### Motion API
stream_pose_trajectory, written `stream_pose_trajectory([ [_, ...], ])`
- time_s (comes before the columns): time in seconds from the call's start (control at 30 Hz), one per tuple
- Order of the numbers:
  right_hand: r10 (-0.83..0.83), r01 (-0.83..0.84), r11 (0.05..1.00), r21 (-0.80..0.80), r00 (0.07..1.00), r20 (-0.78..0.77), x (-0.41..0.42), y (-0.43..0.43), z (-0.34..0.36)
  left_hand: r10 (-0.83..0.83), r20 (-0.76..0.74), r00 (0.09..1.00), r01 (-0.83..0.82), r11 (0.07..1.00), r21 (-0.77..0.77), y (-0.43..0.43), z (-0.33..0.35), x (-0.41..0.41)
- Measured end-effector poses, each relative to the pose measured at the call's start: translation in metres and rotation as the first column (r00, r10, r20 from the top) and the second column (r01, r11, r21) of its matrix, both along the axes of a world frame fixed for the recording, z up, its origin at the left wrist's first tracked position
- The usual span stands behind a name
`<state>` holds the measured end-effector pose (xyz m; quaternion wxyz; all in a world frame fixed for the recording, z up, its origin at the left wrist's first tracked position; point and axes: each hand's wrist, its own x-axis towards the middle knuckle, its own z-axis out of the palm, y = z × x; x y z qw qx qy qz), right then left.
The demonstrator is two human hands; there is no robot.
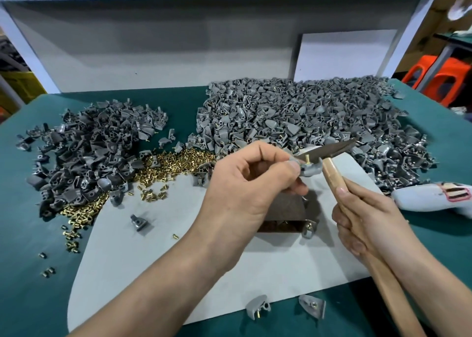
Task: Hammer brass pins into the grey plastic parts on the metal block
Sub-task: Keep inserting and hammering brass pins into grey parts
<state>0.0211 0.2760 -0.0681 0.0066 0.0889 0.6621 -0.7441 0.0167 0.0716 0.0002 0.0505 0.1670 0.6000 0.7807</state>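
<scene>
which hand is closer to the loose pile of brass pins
Left. The left hand, pinching a grey plastic part, is just right of the brass pin pile; the right hand, gripping the hammer handle, is farther right.

The green table (23, 183) carries a pale grey mat (153, 247) on its near middle. A white board (153, 43) stands along the far edge — a smaller white panel (344, 56) stands before its right part. Orange plastic stools (444, 79) sit far right, beyond the table.
</scene>
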Motion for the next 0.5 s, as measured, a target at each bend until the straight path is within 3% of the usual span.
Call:
stream_pose_trajectory([
  [0.17, -0.013, 0.013, 1.000, -0.011, 1.000, 0.000, 0.002, -0.002, 0.003, -0.027, -0.030, 0.999, 0.028, 0.999, 0.017, 0.003, -0.001, 0.003],
  [0.23, -0.018, 0.018, 0.999, 0.028, 1.000, -0.009, 0.006, -0.004, 0.009, 0.053, -0.136, 0.989, -0.069, 0.991, -0.115, 0.002, -0.006, -0.001],
  [0.3, 0.000, 0.006, 0.990, 0.140, 0.999, -0.037, 0.013, -0.006, 0.022, 0.154, -0.283, 0.947, -0.242, 0.920, -0.309, -0.001, -0.019, -0.010],
  [0.4, 0.076, -0.043, 0.943, 0.329, 0.993, -0.088, 0.028, -0.014, 0.046, 0.200, -0.428, 0.881, -0.427, 0.725, -0.540, -0.006, -0.046, -0.026],
  [0.5, 0.193, -0.113, 0.842, 0.528, 0.976, -0.098, 0.040, -0.026, 0.065, 0.247, -0.437, 0.865, -0.472, 0.698, -0.539, -0.010, -0.068, -0.035],
])
